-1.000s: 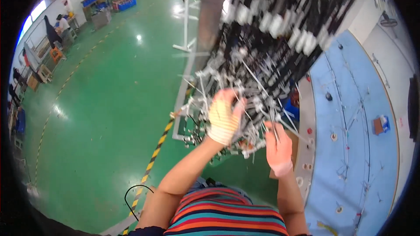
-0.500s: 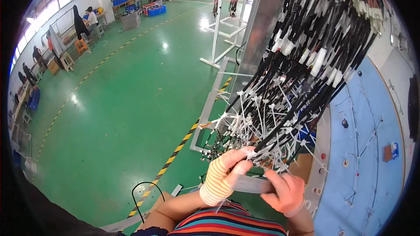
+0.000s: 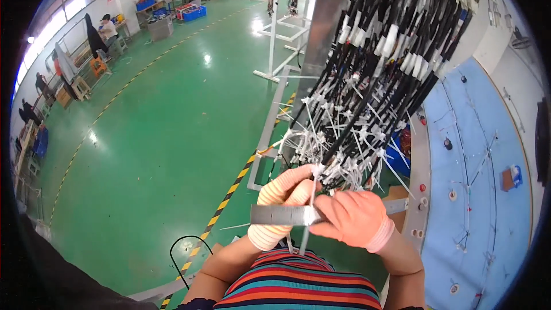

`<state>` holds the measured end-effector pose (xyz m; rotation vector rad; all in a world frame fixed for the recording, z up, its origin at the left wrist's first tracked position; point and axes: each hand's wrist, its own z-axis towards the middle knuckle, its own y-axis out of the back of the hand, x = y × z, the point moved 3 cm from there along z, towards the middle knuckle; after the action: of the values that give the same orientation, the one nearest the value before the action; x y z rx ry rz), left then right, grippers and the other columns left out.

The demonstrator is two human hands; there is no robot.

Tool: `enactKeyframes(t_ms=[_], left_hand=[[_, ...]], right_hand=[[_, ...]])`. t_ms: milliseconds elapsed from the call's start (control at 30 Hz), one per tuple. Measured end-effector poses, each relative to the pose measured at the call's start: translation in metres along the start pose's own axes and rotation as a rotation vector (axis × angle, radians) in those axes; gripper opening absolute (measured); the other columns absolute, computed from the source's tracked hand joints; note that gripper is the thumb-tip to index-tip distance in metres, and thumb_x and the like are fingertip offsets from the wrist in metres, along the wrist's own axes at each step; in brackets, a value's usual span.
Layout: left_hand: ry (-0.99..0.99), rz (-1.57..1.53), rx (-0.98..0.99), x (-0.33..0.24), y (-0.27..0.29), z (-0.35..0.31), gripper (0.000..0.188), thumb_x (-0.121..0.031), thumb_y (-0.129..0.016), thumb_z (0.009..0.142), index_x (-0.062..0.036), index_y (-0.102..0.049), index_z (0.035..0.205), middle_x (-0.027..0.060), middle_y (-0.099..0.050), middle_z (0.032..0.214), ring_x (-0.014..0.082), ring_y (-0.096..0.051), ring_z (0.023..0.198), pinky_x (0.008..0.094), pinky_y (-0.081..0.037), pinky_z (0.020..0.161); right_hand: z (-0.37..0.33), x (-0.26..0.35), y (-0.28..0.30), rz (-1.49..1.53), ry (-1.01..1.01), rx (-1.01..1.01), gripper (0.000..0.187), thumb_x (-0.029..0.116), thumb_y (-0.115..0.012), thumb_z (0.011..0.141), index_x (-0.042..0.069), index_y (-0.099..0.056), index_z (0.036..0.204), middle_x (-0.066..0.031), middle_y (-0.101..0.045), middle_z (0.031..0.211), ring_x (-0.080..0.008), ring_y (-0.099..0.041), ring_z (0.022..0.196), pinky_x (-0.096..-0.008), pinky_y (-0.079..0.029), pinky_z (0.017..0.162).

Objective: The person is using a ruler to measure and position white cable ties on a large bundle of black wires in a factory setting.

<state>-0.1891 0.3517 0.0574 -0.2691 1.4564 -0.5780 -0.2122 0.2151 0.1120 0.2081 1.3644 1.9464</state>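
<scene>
My left hand (image 3: 281, 201), in a white-and-yellow striped glove, pinches a black cable (image 3: 338, 149) by the white cable tie (image 3: 317, 171) around its lower end. That tie's long tail hangs down toward my striped shirt. In my right hand (image 3: 356, 218), gloved in orange, is a flat grey strip with fine cross lines (image 3: 278, 215); I cannot tell its exact kind. The strip lies level across the front of my left hand, and the tie's tail passes by its right end, beside my right fingers. Above both hands hangs a dense bundle of black cables (image 3: 373, 86) with white connectors and many tie tails.
A metal post (image 3: 321, 40) and white rack legs (image 3: 275, 51) stand behind the cables. On the right is a blue board (image 3: 476, 195) with wires and fixtures. Yellow-black tape (image 3: 229, 189) crosses the green floor (image 3: 166, 126). People sit or stand at far benches.
My right hand has moved left and up, bringing the grey strip across in front of my left hand. My left hand keeps its pinch. The whole view has shifted slightly.
</scene>
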Motion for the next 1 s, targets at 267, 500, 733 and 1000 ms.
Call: enactKeyframes(t_ms=[267,500,733,1000], left_hand=[[0.029,0.019,0.048,0.008,-0.001,0.0,0.033,-0.019,-0.058,0.089,-0.004,-0.051,0.118,0.0024,-0.057,0.075,0.0074,-0.051,0.061,0.021,-0.042,0.053],[-0.356,0.393,-0.05,0.01,-0.001,-0.001,0.027,-0.009,-0.058,0.087,-0.0029,-0.059,0.113,0.0057,-0.065,0.087,0.0132,-0.059,0.071,0.0268,-0.048,0.065],[-0.379,0.686,-0.131,0.015,0.0,-0.008,0.016,-0.01,-0.061,0.084,-0.0028,-0.065,0.097,0.009,-0.063,0.074,0.0196,-0.059,0.061,0.0297,-0.047,0.059],[-0.199,0.517,-0.023,0.011,-0.006,-0.001,0.018,-0.017,-0.052,0.09,-0.0036,-0.061,0.08,0.004,-0.057,0.062,0.014,-0.053,0.051,0.0271,-0.041,0.048]], right_hand=[[0.002,-0.025,0.003,0.005,-0.232,-0.146,0.043,0.042,-0.072,0.066,0.01,-0.055,0.089,-0.0004,-0.044,0.062,-0.0146,-0.05,0.049,-0.0271,-0.039,0.042],[0.008,-0.026,0.009,-0.058,-0.239,-0.171,0.039,0.041,-0.073,0.065,0.009,-0.057,0.082,-0.0011,-0.04,0.06,-0.0149,-0.047,0.046,-0.027,-0.037,0.039],[0.005,-0.033,0.001,-0.037,-0.293,-0.195,0.04,0.044,-0.073,0.063,0.011,-0.055,0.077,-0.002,-0.038,0.058,-0.0172,-0.046,0.043,-0.0289,-0.037,0.038],[0.001,-0.036,-0.012,0.015,-0.32,-0.21,0.043,0.049,-0.069,0.063,0.012,-0.052,0.076,-0.0032,-0.041,0.06,-0.019,-0.049,0.045,-0.03,-0.038,0.041]])
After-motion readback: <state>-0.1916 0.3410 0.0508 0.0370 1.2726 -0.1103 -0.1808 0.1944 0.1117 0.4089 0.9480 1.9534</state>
